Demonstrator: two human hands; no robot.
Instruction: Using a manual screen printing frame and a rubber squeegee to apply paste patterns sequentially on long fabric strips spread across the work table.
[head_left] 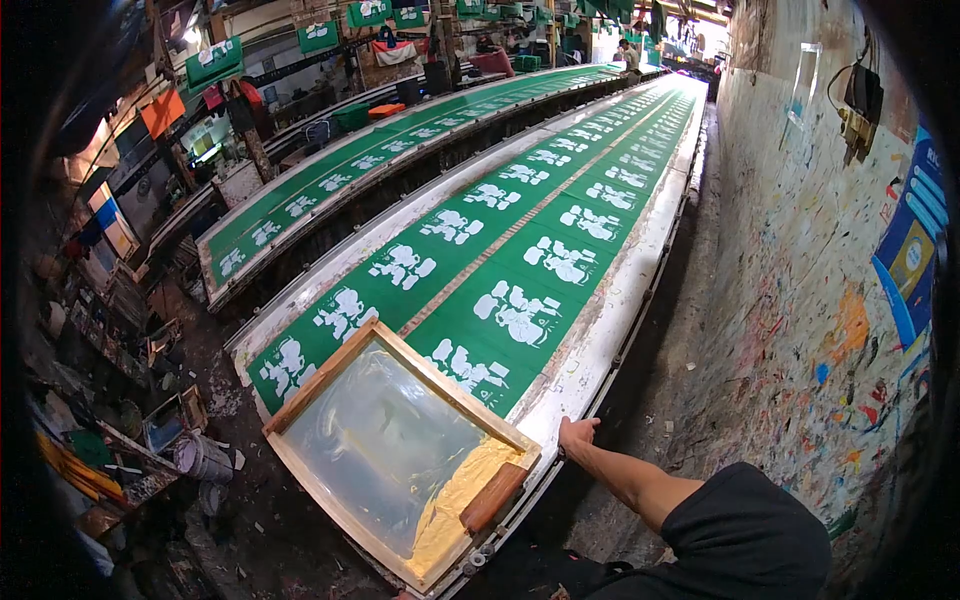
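Observation:
My right hand (577,436) rests at the right edge of a long printing table (590,375), one finger stretched out and the others partly hidden. It holds nothing that I can see. Close to its left lies a wooden-framed printing screen (375,440), set at a slant over the table's near end. Yellow ink (447,508) is pooled along the screen's near right side. A squeegee with a brown wooden handle (495,498) lies in that ink. Green fabric (455,290) printed with rows of white figures runs up the table beyond the screen. My left hand does not show.
A second long table (330,170) with printed green fabric stands to the left. A paint-stained wall (790,300) rises on the right, past a narrow walkway. A whitish bucket (198,455) and clutter sit at lower left. Another person (628,60) is at the far end.

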